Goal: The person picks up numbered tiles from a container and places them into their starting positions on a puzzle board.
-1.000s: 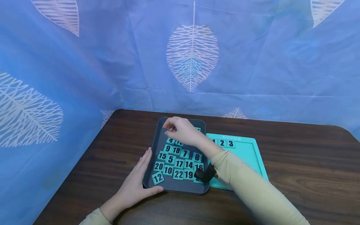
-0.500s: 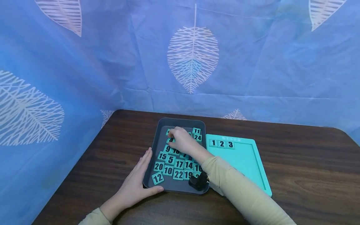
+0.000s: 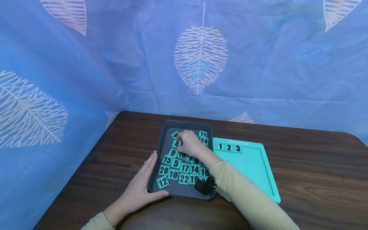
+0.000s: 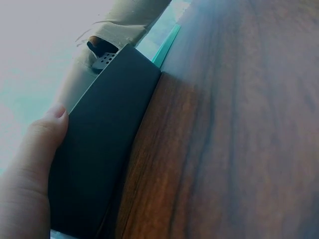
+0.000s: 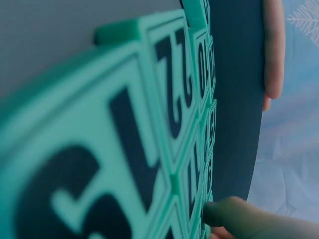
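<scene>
The dark grey tray (image 3: 184, 192) holds loose turquoise number tiles, among them the 12 tile (image 3: 163, 182) and the 4 tile (image 3: 176, 144). My left hand (image 3: 137, 191) lies along the tray's left side with fingers straight, its thumb on the near edge; in the left wrist view, the thumb of this hand (image 4: 35, 159) touches the tray wall (image 4: 99, 144). Over the upper tiles, my right hand (image 3: 191, 144) reaches down with bent fingers beside the 4 tile. In the right wrist view, a fingertip of the right hand (image 5: 249, 219) meets the tiles; whether it pinches one is hidden.
A turquoise board (image 3: 250, 163) stands against the tray's right side, with tiles 1, 2 and 3 in a row at its top left. The brown wooden table (image 3: 316, 169) runs back to a blue leaf-patterned cloth (image 3: 258, 64). A black device sits at the right wrist.
My right hand has come down from the tray's upper left onto the upper tiles, uncovering tiles 11 and 24. My left hand keeps its place on the tray.
</scene>
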`<action>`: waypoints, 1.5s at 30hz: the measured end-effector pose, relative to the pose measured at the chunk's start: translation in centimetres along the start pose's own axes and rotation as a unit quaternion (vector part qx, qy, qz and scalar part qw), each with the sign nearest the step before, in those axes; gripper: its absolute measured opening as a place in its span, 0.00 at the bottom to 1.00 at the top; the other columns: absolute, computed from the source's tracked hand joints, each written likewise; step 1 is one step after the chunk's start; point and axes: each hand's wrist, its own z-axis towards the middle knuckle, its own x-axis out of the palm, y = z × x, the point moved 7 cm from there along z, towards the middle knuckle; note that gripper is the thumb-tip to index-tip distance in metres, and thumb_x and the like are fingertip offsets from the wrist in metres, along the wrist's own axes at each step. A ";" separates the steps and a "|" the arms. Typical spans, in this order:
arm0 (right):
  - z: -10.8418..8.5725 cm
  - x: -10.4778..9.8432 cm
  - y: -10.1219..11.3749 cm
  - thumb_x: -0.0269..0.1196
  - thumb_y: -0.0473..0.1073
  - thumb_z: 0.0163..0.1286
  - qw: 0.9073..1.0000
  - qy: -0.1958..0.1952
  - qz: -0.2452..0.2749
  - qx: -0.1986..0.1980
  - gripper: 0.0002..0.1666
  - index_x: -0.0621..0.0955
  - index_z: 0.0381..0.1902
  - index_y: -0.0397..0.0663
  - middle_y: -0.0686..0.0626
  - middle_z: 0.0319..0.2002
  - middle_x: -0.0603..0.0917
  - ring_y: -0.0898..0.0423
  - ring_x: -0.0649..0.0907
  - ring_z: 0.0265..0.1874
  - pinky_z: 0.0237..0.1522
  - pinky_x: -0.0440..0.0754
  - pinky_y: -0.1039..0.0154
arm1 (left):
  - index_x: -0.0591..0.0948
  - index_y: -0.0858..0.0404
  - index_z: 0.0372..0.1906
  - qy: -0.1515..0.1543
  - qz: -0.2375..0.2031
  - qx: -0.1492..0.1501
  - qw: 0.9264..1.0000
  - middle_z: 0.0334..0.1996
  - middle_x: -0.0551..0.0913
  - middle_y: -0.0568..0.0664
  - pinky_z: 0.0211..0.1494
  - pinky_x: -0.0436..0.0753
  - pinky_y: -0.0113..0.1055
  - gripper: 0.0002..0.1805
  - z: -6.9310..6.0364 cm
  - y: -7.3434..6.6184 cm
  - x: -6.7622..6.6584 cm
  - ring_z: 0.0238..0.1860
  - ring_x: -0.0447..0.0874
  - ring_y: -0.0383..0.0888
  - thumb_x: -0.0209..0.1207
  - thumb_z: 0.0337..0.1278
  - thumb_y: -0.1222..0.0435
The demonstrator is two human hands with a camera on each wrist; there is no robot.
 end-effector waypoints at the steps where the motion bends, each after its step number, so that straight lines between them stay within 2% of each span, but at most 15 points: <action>1: 0.0 -0.1 0.1 0.68 0.39 0.61 1.000 -0.001 0.001 -0.001 0.18 0.81 0.48 0.38 0.45 0.43 0.79 0.49 0.76 0.45 0.48 0.75 0.54 | 0.42 0.46 0.77 0.000 0.000 0.000 1.000 0.76 0.41 0.44 0.62 0.54 0.69 0.61 0.0 0.0 0.0 0.74 0.41 0.54 0.67 0.43 0.38; 4: -0.4 -0.5 0.6 0.68 0.39 0.61 1.000 -0.008 0.005 -0.005 0.18 0.80 0.48 0.40 0.46 0.43 0.77 0.49 0.74 0.44 0.44 0.76 0.57 | 0.42 0.47 0.77 0.001 -0.001 0.003 1.000 0.76 0.41 0.44 0.62 0.55 0.69 0.61 0.0 0.0 0.1 0.74 0.42 0.54 0.67 0.43 0.38; 7: -1.0 -1.8 1.3 0.68 0.38 0.61 0.999 -0.028 0.014 -0.018 0.17 0.80 0.48 0.40 0.47 0.42 0.77 0.50 0.73 0.43 0.43 0.75 0.58 | 0.43 0.48 0.77 -0.001 -0.002 0.006 1.000 0.76 0.42 0.45 0.62 0.55 0.69 0.61 0.0 0.1 0.2 0.74 0.42 0.54 0.66 0.42 0.37; 11: -2.2 -4.4 2.0 0.67 0.37 0.60 0.997 -0.055 0.021 -0.043 0.17 0.80 0.47 0.40 0.46 0.42 0.77 0.51 0.74 0.41 0.42 0.75 0.57 | 0.43 0.48 0.77 -0.003 0.000 0.013 1.000 0.76 0.42 0.45 0.62 0.55 0.68 0.62 0.0 0.1 0.2 0.74 0.42 0.54 0.66 0.42 0.37; 15: -3.8 -7.4 1.3 0.67 0.37 0.60 0.996 -0.083 0.014 -0.042 0.18 0.80 0.48 0.41 0.46 0.45 0.77 0.49 0.75 0.42 0.43 0.76 0.56 | 0.43 0.48 0.77 -0.006 0.004 0.017 1.000 0.76 0.42 0.45 0.64 0.54 0.66 0.62 0.1 0.0 -0.1 0.74 0.42 0.53 0.67 0.42 0.37; 21: -7.1 -10.2 -2.3 0.66 0.38 0.61 0.994 -0.108 0.000 -0.006 0.18 0.79 0.49 0.41 0.44 0.46 0.77 0.48 0.76 0.42 0.43 0.76 0.53 | 0.42 0.49 0.77 -0.004 0.008 0.019 1.000 0.76 0.41 0.44 0.63 0.54 0.67 0.62 0.1 0.1 -0.1 0.74 0.41 0.52 0.66 0.42 0.37; 30: -12.2 -11.5 -7.6 0.66 0.34 0.58 0.995 -0.092 -0.037 0.033 0.19 0.78 0.48 0.35 0.42 0.44 0.77 0.45 0.77 0.41 0.42 0.77 0.50 | 0.43 0.50 0.77 -0.002 0.018 0.019 1.000 0.76 0.41 0.44 0.64 0.54 0.66 0.63 0.0 0.2 -0.1 0.74 0.41 0.52 0.66 0.41 0.35; 36: -13.6 -11.4 -11.1 0.67 0.32 0.58 0.995 -0.067 -0.064 0.047 0.16 0.79 0.44 0.34 0.43 0.38 0.75 0.49 0.73 0.33 0.33 0.73 0.55 | 0.43 0.49 0.77 -0.001 0.016 0.011 1.000 0.76 0.41 0.43 0.62 0.55 0.69 0.63 0.0 0.2 -0.1 0.74 0.41 0.54 0.65 0.40 0.34; 41: -14.4 -11.0 -13.3 0.66 0.32 0.58 0.995 -0.043 -0.059 0.063 0.16 0.78 0.44 0.33 0.42 0.39 0.76 0.50 0.74 0.33 0.34 0.74 0.55 | 0.42 0.48 0.77 0.000 0.010 0.010 1.000 0.76 0.41 0.43 0.62 0.55 0.68 0.63 0.0 0.1 -0.1 0.74 0.41 0.52 0.65 0.41 0.35; 45: -14.7 -10.7 -14.3 0.66 0.31 0.58 0.996 -0.028 -0.052 0.073 0.15 0.78 0.44 0.33 0.42 0.39 0.75 0.51 0.74 0.33 0.33 0.73 0.56 | 0.42 0.49 0.77 0.000 0.007 0.012 1.000 0.76 0.41 0.43 0.62 0.55 0.68 0.63 0.0 0.1 -0.1 0.74 0.40 0.51 0.65 0.41 0.35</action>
